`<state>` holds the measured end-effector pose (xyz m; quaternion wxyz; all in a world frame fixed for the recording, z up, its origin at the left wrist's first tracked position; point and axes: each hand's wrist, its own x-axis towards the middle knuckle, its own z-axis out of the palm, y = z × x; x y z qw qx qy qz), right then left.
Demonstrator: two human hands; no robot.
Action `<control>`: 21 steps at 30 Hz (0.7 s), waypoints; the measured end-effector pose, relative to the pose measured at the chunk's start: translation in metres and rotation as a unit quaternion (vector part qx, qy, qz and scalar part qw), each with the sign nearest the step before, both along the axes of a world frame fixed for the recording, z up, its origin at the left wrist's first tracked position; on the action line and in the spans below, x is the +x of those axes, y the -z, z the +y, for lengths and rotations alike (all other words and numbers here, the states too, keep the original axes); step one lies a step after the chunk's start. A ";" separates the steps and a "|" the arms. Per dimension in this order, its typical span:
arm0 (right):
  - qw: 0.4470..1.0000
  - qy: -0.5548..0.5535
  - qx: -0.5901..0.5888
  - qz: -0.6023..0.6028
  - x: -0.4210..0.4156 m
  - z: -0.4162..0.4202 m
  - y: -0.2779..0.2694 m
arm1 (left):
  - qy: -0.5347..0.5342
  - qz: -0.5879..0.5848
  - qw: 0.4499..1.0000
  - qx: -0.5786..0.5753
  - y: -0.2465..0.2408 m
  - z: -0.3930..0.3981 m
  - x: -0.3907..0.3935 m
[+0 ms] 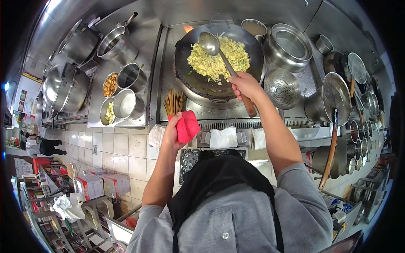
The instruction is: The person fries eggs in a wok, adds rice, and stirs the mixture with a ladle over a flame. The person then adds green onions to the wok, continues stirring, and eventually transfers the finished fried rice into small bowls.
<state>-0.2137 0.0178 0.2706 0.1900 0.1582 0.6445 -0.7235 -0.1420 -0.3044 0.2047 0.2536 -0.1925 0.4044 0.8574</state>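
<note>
My right hand (246, 84) grips the wooden handle of a steel wok ladle (208, 43). The ladle's bowl rests over a heap of fried rice with egg and green bits (232, 52). The rice lies in a large dark wok (186, 68) on the range, and a flame shows at its far left rim. My left hand (172, 134) holds a folded red cloth (187, 126), apart from the wok. Just beyond that hand stands a bamboo wok brush (174, 102), its bristles pointing up.
Left of the range are steel pots (128, 104) and bowls of browned pieces (110, 84) and pale chunks (109, 113). On the right sit a perforated skimmer (282, 88), a lidded pot (289, 47) and a long-handled strainer (337, 98). White cloths (223, 138) lie along the front edge.
</note>
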 end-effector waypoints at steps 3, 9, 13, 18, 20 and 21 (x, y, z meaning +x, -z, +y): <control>0.981 0.026 -0.178 -0.065 0.011 0.005 -0.002 | -0.008 -0.037 0.998 0.050 0.013 0.011 -0.012; 1.000 -0.013 0.023 0.011 0.043 0.010 0.005 | 0.038 -0.095 0.990 0.092 0.033 0.063 -0.053; 0.990 0.057 -0.095 -0.081 0.078 0.057 0.023 | 0.106 -0.109 0.980 0.131 0.018 0.097 -0.070; 0.996 0.066 0.051 0.031 0.033 0.039 -0.008 | -0.007 -0.092 0.996 -0.010 0.029 0.137 -0.080; 0.983 0.145 -0.113 0.003 0.009 0.042 -0.001 | 0.004 -0.019 1.000 0.011 0.031 0.148 -0.079; 0.985 0.129 -0.111 -0.025 -0.008 0.052 0.006 | 0.001 -0.036 0.999 -0.002 0.027 0.152 -0.077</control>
